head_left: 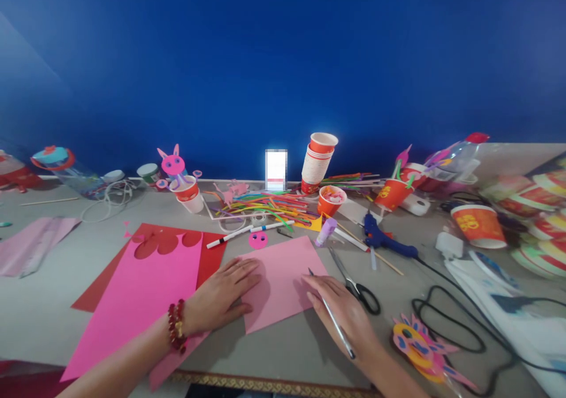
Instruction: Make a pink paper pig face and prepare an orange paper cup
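A sheet of light pink paper [283, 280] lies in front of me. My left hand [223, 295], with a red bead bracelet at the wrist, rests flat on its left edge, fingers stretched out. In my right hand [340, 306] is a slim pen [338, 324], its tip near the sheet's right part. Just beyond the sheet lies a small pink paper face [258, 240]. Black-handled scissors [360, 292] lie right of the sheet. Left of it, a bright pink sheet [145, 303] with round cut-outs along its top overlaps a red sheet [216, 250].
Colourful pipe cleaners [265, 204] are heaped at the back beside a stack of paper cups [317, 162]. A blue glue gun [389, 239] and its black cord lie to the right. A purple glue stick [326, 232] stands beyond the sheet. A rabbit-faced cup [189, 194] stands back left.
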{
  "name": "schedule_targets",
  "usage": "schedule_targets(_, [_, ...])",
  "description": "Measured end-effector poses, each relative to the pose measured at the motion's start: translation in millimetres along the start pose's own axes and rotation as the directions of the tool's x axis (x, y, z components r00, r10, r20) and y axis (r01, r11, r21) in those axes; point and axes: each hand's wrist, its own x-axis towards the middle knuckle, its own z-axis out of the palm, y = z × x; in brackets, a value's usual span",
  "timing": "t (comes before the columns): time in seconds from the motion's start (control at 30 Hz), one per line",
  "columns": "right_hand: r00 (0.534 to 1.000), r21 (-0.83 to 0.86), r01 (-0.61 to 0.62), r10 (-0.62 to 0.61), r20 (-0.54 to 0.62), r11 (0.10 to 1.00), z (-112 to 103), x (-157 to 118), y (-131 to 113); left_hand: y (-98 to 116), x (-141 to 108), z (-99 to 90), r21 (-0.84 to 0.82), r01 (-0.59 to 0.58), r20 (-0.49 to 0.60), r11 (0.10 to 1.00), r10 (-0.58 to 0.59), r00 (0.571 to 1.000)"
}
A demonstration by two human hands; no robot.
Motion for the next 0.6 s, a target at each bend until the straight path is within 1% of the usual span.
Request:
schedule_targets(0.07, [0.999, -0.086, 0.007, -0.011, -0.037, 0.996, 2, -5, 8, 0, 3, 0.4, 0.007, 0.003, 0.008, 1.0, -0.003, 1.0])
schedule_targets(0.17, [0.998, -0.28, -0.004, -0.014, -0.062, 0.96, 1, -15, 25, 0, 5, 0.2, 0.009, 0.005, -0.002, 1.0, -0.005, 1.0])
schedule_targets(0.23, [0.999, -0.396, -0.01, -0.01, -0.049, 0.918, -3, -23, 36, -1, 6, 0.0, 0.006, 0.003, -0.011, 1.0, -0.003, 1.0])
schedule_targets(0.3, [1.0, -0.461, 0.013, -0.019, -0.009, 0.887, -8, -29, 47, -1, 7, 0.0, 0.005, 0.001, -0.008, 1.0, -0.001, 1.0])
schedule_targets(0.37, [1.0, -0.495, 0.03, -0.029, 0.01, 0.868, -13, -32, 56, -1, 8, 0.2, 0.005, 0.003, 0.0, 1.0, -0.003, 1.0])
schedule_targets(0.43, [1.0, -0.514, 0.018, -0.019, 0.003, 0.858, -18, -32, 62, -1, 9, 0.6, 0.007, 0.007, 0.009, 1.0, -0.007, 1.0])
schedule_targets(0.6, [1.0, -0.487, -0.024, 0.014, -0.024, 0.873, -22, -27, 67, 0, 12, 2.3, 0.017, 0.012, 0.008, 1.0, -0.012, 1.0])
